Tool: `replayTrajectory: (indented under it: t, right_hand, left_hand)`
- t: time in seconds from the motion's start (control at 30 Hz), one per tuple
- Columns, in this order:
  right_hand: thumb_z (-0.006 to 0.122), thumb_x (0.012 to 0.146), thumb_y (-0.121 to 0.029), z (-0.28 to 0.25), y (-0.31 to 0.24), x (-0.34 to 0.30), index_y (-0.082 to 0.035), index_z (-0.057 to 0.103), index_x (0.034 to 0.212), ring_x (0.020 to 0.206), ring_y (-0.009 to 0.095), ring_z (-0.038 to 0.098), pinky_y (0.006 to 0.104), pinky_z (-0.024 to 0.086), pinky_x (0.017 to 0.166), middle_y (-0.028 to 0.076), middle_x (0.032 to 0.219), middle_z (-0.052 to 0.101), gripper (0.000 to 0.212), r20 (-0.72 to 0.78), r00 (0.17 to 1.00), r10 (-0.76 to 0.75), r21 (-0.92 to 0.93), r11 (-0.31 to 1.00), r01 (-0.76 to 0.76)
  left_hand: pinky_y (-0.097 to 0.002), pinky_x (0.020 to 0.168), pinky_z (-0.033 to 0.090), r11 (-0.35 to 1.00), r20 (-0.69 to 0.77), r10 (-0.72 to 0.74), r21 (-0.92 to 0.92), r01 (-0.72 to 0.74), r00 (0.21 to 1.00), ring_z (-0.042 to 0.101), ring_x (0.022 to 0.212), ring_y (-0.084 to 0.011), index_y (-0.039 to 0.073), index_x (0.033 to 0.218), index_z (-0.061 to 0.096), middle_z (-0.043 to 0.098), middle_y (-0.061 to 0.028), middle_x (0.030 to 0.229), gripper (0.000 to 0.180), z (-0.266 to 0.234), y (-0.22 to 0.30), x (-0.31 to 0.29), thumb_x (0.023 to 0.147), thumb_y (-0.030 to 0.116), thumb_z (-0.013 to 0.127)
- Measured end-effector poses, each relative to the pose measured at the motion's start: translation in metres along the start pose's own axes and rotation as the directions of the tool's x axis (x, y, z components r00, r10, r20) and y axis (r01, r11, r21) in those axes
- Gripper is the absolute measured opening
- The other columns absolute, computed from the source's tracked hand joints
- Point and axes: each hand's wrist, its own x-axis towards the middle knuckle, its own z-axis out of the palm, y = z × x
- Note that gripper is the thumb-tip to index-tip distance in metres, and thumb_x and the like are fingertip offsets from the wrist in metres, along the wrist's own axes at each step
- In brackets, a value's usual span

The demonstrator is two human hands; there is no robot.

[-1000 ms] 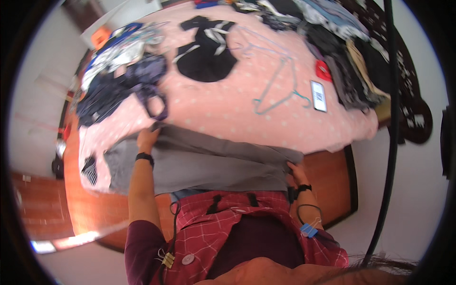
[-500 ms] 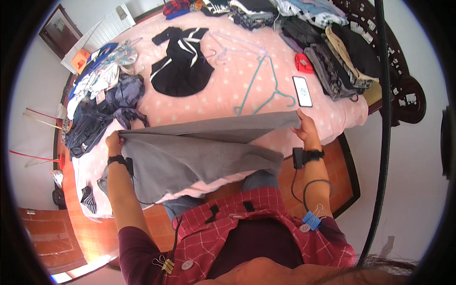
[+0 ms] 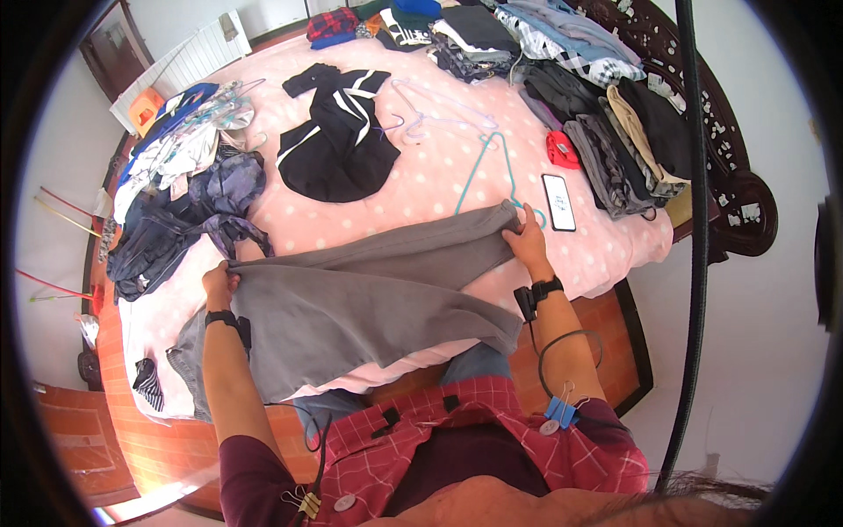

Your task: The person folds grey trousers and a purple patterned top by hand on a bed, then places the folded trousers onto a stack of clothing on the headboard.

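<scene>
Grey trousers [image 3: 351,307] lie spread sideways over the near edge of the bed, one leg hanging toward me. My left hand [image 3: 221,285] pinches their upper edge near the left side. At the hem of the upper leg, my right hand [image 3: 527,241] is closed on the cloth. The waist end rests on the bed at the lower left. Just beyond the right hand lies a teal hanger [image 3: 479,176], partly hidden by the trouser leg, with a phone [image 3: 558,204] to its right.
A black garment with white stripes [image 3: 338,145] and a lilac hanger [image 3: 439,114] lie mid-bed. Heaped clothes [image 3: 198,193] cover the left side. Folded clothes [image 3: 606,158], a red item [image 3: 562,150] and more stacks line the right and far edges. Striped socks [image 3: 147,385] lie lower left.
My right hand has moved left and slightly down with the trouser leg, which now covers part of the teal hanger. The cloth between my hands has slackened. The view has shifted slightly.
</scene>
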Motion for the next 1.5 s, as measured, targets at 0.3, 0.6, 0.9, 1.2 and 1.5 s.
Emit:
replayTrajectory:
  t: [0.3, 0.6, 0.9, 1.2, 1.5]
  right_hand:
    - [0.068, 0.078, -0.023, -0.02, -0.037, 0.07, -0.001, 0.061, 0.064, 0.054, 0.006, 0.044, 0.0258, 0.036, 0.05, -0.001, 0.057, 0.053, 0.028, 0.112, 0.994, -0.001, 0.474, 0.879, -0.052]
    - [0.047, 0.088, -0.04, 0.023, -0.043, 0.104, -0.005, 0.063, 0.1, 0.084, 0.043, 0.059, 0.0459, 0.045, 0.074, 0.024, 0.089, 0.063, 0.04, -0.114, 0.993, -0.041, 0.248, 0.966, 0.068]
    - [0.068, 0.079, -0.025, 0.013, 0.015, 0.044, 0.0, 0.043, 0.13, 0.071, 0.02, 0.057, 0.0315, 0.047, 0.067, 0.01, 0.077, 0.058, 0.062, 0.103, 0.993, -0.049, 0.406, 0.914, 0.003]
    - [0.071, 0.07, -0.04, 0.03, 0.026, 0.056, 0.003, 0.051, 0.121, 0.109, 0.03, 0.056, 0.0368, 0.045, 0.09, 0.022, 0.119, 0.056, 0.07, 0.175, 0.984, 0.03, 0.101, 0.994, -0.049]
    - [0.06, 0.076, -0.003, 0.003, 0.064, 0.033, -0.001, 0.061, 0.093, 0.071, 0.011, 0.053, 0.0256, 0.043, 0.065, 0.001, 0.079, 0.06, 0.017, 0.196, 0.978, 0.068, 0.616, 0.768, -0.176]
  left_hand:
    - [-0.0265, 0.031, 0.036, 0.988, -0.032, 0.071, 0.137, -0.066, 0.997, 0.051, 0.037, -0.0163, -0.001, 0.068, 0.056, 0.056, -0.0099, 0.054, 0.022, -0.015, 0.019, -0.011, 0.083, 0.015, 0.058]
    - [-0.0292, 0.038, 0.046, 1.0, -0.099, 0.002, -0.012, -0.003, 0.995, 0.055, 0.042, -0.0195, -0.004, 0.071, 0.055, 0.057, -0.0118, 0.057, 0.026, 0.025, 0.0, 0.022, 0.087, 0.016, 0.052]
    - [-0.0283, 0.068, 0.051, 0.889, 0.24, 0.321, 0.257, -0.379, 0.916, 0.063, 0.079, -0.0214, -0.005, 0.113, 0.053, 0.063, -0.0138, 0.092, 0.032, -0.023, -0.056, 0.01, 0.087, 0.014, 0.053]
    - [-0.043, 0.091, 0.042, 0.227, 0.594, 0.569, 0.551, -0.803, 0.569, 0.048, 0.109, -0.0377, 0.004, 0.115, 0.049, 0.051, -0.0177, 0.117, 0.053, -0.006, -0.106, -0.284, 0.067, 0.009, 0.07]
    - [-0.0433, 0.08, 0.043, 0.014, 0.545, 0.561, 0.746, -0.666, 0.623, 0.052, 0.098, -0.0321, 0.008, 0.093, 0.053, 0.055, -0.0131, 0.103, 0.029, -0.036, -0.148, -0.284, 0.066, 0.007, 0.063]
